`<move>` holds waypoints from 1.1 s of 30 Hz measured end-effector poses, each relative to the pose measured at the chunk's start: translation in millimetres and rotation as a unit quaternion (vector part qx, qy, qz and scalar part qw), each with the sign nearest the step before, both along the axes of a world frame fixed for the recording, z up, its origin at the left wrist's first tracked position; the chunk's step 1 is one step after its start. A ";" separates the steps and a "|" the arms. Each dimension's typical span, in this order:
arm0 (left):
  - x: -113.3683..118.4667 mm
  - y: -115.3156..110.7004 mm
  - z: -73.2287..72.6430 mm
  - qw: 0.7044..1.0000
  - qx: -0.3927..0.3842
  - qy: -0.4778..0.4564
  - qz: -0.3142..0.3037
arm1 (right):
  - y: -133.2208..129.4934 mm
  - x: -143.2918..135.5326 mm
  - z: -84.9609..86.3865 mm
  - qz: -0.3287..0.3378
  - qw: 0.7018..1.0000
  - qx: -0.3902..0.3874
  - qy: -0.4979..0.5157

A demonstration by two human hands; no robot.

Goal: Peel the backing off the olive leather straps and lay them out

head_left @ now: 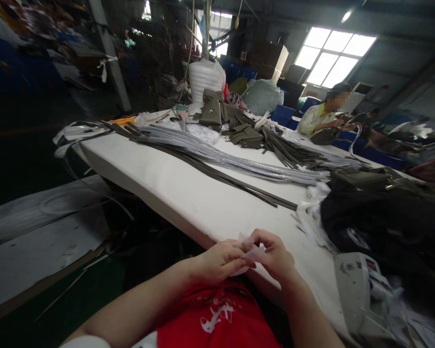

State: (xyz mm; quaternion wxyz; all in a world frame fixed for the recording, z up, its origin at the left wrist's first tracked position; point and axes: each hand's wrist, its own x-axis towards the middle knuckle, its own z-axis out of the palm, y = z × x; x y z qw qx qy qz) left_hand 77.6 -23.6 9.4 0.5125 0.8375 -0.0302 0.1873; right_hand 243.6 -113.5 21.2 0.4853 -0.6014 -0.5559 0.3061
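Note:
Close to my body, at the near edge of the white table (159,183), both hands meet around a small, thin, whitish translucent piece (256,254), perhaps tissue paper or plastic film. My left hand (217,261) is closed on its left side, fingers pointing right. My right hand (277,256) pinches the piece from the other side with bent fingers. The piece looks crumpled, and parts of it stick out above and below the fingers. Farther up the table lie long dark strips (217,175), beside a bundle of greyish strips wrapped in clear plastic (232,157).
Olive-grey bags (212,111) and more straps (284,147) are heaped at the back. Dark fabric (373,217) and a light plastic bin (353,285) with scraps stand at right. A co-worker (321,116) sits across the table. White sheets (47,261) lie low at left.

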 end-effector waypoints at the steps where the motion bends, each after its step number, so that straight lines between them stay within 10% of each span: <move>1: 0.7 -0.7 0.2 1.000 -0.003 0.000 -0.003 | 0.8 -1.2 -2.0 -0.013 1.000 -0.004 0.009; 10: -2.8 7.7 -4.1 0.991 0.002 0.000 0.133 | -3.8 10.2 -2.7 -0.033 0.992 0.071 0.099; 25: -2.4 18.8 -14.8 0.991 -0.047 0.074 0.106 | 24.3 -6.4 -4.7 0.051 0.992 0.028 -0.109; 29: -6.7 24.2 -28.2 0.981 -0.103 0.091 0.137 | 64.8 31.1 -18.0 0.080 0.982 -0.034 -0.168; 33: -15.2 29.2 -35.3 0.974 -0.114 0.112 0.164 | 121.5 99.6 -34.5 -0.078 0.939 -0.149 -0.301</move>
